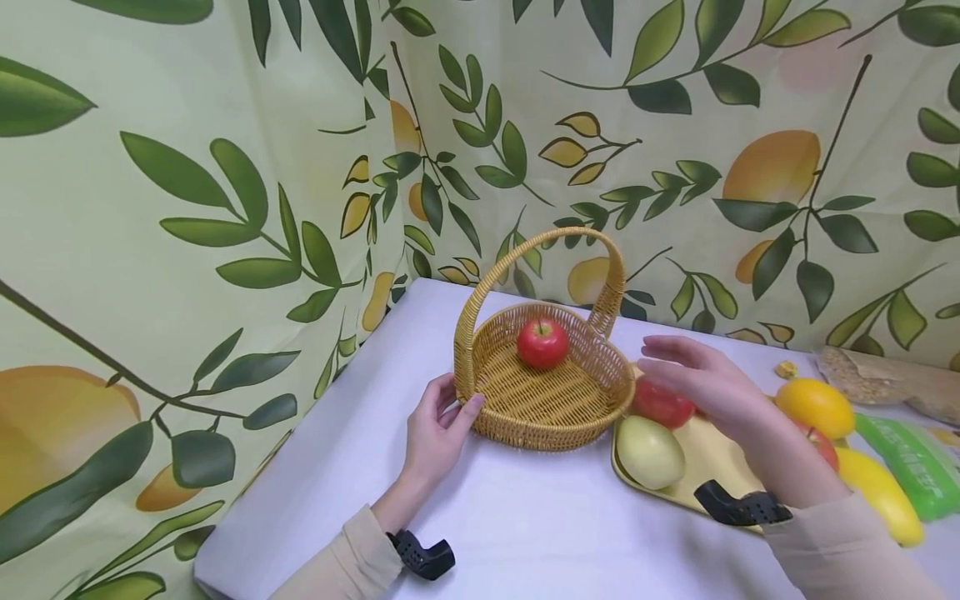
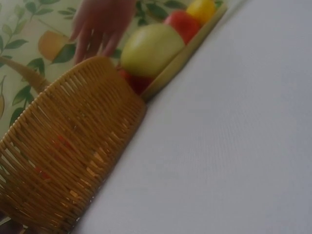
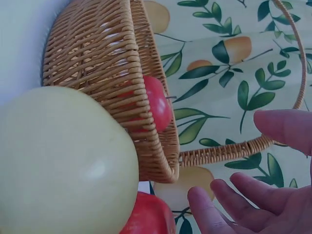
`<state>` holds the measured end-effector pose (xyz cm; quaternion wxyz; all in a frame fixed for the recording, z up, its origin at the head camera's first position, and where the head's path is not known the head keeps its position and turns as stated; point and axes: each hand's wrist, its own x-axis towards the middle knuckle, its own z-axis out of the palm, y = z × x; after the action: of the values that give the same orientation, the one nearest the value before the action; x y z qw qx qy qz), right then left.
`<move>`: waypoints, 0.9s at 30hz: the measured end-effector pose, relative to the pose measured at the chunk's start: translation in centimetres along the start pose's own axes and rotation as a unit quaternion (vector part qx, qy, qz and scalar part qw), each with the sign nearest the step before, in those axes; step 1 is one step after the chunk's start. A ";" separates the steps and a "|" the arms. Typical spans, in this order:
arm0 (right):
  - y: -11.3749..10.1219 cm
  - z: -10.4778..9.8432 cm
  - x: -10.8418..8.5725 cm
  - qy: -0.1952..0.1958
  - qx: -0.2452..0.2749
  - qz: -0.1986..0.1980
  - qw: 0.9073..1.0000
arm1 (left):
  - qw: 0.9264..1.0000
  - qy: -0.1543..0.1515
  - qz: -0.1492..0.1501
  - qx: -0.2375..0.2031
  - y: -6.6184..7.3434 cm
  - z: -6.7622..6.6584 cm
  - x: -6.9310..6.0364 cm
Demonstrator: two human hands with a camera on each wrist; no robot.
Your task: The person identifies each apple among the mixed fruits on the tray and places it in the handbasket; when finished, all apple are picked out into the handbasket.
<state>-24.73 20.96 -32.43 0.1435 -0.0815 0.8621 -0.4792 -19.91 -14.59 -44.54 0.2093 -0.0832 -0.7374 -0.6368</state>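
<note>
A wicker basket [image 1: 543, 437] with a tall arched handle holds one red apple [image 1: 542, 342]. At its left side my left hand [image 1: 438, 429] grips the basket's edge near the foot of the handle, thumb in front and fingers partly hidden behind. My right hand [image 1: 708, 379] hovers right of the basket with nothing in it. Its fingers [image 3: 253, 200] are extended and apart from the thumb in the right wrist view. Below that hand, a yellow tray [image 1: 705, 454] bears a pale green round fruit [image 1: 651, 452] and a red fruit [image 1: 662, 403], partly covered by the hand.
Towards the right lie an orange fruit [image 1: 815, 407], a long yellow fruit [image 1: 881, 492] and another red fruit [image 1: 823, 447], half hidden by the forearm. Beyond them are a green packet [image 1: 915, 467] and a clear-and-brown bag [image 1: 862, 375]. Leaf-patterned cloth [image 1: 480, 150] hangs behind the white table [image 1: 517, 525].
</note>
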 end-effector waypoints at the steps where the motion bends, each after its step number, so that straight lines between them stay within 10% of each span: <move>1: 0.1 0.0 -0.1 0.001 0.000 0.000 1.000 | 1.000 0.000 0.001 0.000 0.0 0.0 0.0; 27: 3.8 -1.4 -2.5 0.068 0.007 0.036 0.997 | 1.000 0.003 -0.015 -0.010 0.1 0.0 0.0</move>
<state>-22.88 24.80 -34.52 0.1024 -0.0171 0.8688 -0.4842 -19.88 -14.62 -44.43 0.2013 -0.0722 -0.7315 -0.6474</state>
